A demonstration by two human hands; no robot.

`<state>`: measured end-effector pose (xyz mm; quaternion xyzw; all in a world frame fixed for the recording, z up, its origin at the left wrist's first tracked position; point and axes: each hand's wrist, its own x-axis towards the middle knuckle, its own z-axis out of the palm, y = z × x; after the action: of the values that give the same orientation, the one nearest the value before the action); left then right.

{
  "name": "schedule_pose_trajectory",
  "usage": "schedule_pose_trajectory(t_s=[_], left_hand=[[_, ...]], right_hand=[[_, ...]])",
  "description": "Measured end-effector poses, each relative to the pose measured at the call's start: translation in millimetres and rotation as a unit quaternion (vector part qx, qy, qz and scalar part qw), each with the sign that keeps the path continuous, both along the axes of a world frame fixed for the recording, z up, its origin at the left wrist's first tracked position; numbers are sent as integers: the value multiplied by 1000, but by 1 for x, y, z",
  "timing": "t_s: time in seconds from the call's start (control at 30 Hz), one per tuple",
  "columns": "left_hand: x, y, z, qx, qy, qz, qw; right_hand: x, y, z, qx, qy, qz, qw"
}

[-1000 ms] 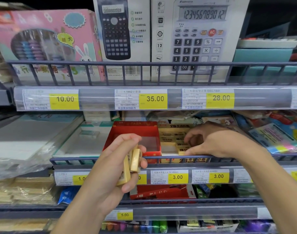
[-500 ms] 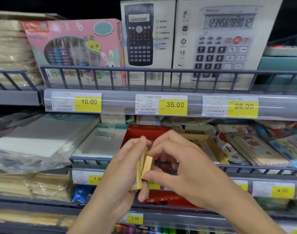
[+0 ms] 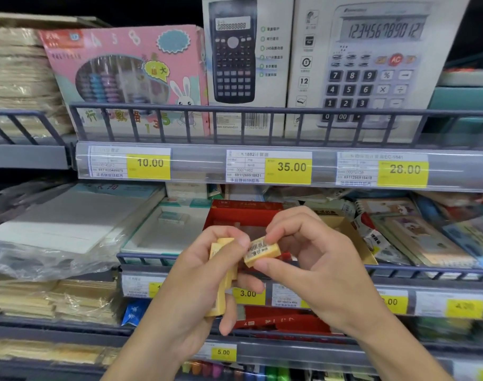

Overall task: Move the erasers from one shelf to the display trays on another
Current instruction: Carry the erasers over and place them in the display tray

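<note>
Right hand [image 3: 314, 259] pinching one eraser [image 3: 262, 251] at fingertips, left hand [image 3: 199, 281] gripping several erasers [image 3: 221, 273] just beside

Both hands are up in front of the shelves: the right hand [image 3: 314, 268] pinches a yellow eraser [image 3: 262, 251], barcode label facing up, while the left hand [image 3: 199, 281] grips a small stack of erasers [image 3: 221, 276]. Behind them sits a red display tray [image 3: 240, 215] beside a tan tray [image 3: 350, 237], under price tags reading 35.00 [image 3: 288, 167] and 28.00 [image 3: 404, 169].

The shelves [image 3: 262, 273] are viewed close up from head height, straight ahead and slightly downward, by one camera.
</note>
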<state>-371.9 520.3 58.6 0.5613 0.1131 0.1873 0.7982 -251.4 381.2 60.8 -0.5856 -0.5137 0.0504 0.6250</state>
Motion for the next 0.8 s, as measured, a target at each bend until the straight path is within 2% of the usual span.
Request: schedule_pose_trajectory(t_s=[0.27, 0.43, 0.57, 0.7, 0.8], left_hand=[[5, 1, -2, 26, -4, -12, 1000], [5, -1, -2, 54, 20, -74, 996], [7, -1, -6, 73, 43, -107, 991], [10, 0, -10, 14, 34, -121, 992], [11, -1, -12, -32, 16, -106, 994]], right_hand=[[6, -9, -5, -9, 33, -13, 999], [2, -11, 1, 26, 86, -21, 996], [-4, -12, 3, -2, 7, -90, 996], [-5, -12, 3, -52, -100, -118, 987], [-4, -13, 0, -54, -162, -126, 977]])
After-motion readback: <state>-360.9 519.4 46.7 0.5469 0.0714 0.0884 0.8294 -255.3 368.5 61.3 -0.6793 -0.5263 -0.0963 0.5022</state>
